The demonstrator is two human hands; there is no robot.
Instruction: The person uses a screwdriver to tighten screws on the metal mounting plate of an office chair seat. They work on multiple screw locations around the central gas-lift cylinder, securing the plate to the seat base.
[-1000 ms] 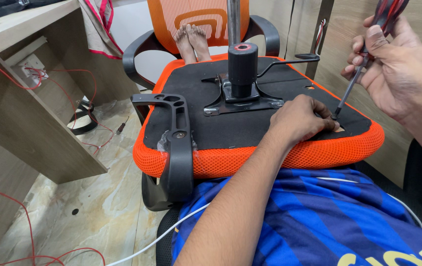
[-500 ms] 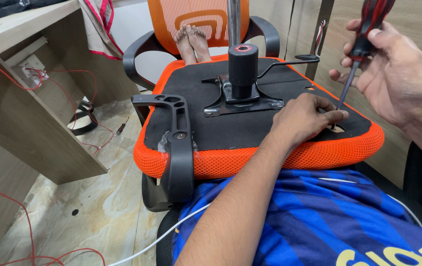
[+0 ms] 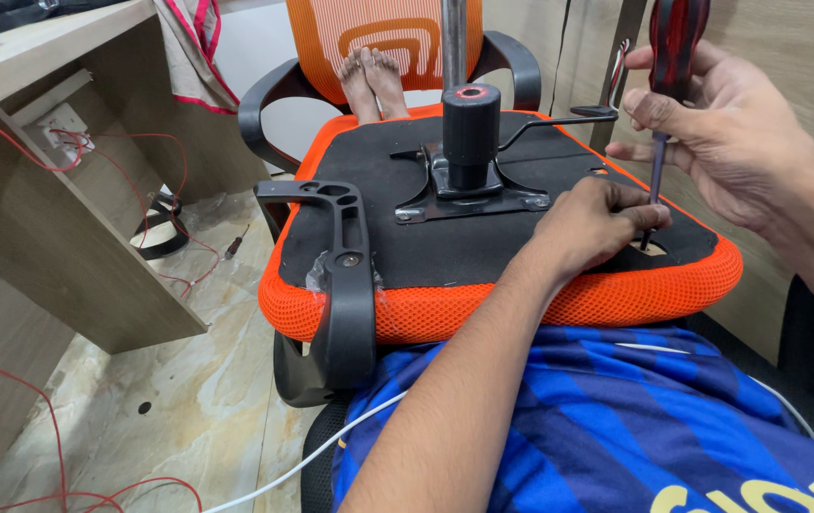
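Right hand (image 3: pixel 711 133) grips red-and-black screwdriver (image 3: pixel 665 85) upright, tip at right edge of upturned seat (image 3: pixel 483 256). Left hand (image 3: pixel 592 223) curled, fingers pinched around the shaft by the tip. Seat: orange mesh rim, black underside, on person's lap. Marble floor (image 3: pixel 169 380), wooden desk (image 3: pixel 36 142) left.

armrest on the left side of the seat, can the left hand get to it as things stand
Probably yes. The left hand rests on the black seat underside by the screwdriver tip, and nothing lies between it and the armrest.
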